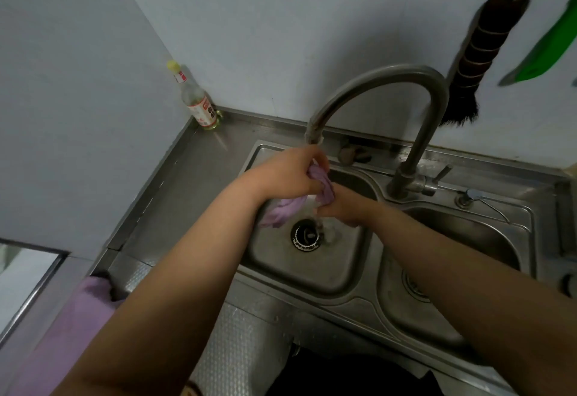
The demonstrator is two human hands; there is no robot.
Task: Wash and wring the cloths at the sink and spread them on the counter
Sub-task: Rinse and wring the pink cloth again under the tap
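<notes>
Both your left hand [290,177] and right hand [340,208] clamp the cloth [287,211] under the tap [315,136]. Twisting hard there could spray water onto the counter [199,183].

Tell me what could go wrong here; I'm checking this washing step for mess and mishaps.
1. Both hands, left hand and right hand, work the wet purple cloth under the running curved steel tap; water may splash onto the steel counter.
2. The cloth's loose tail hangs near the open round drain and might snag or block it.
</notes>
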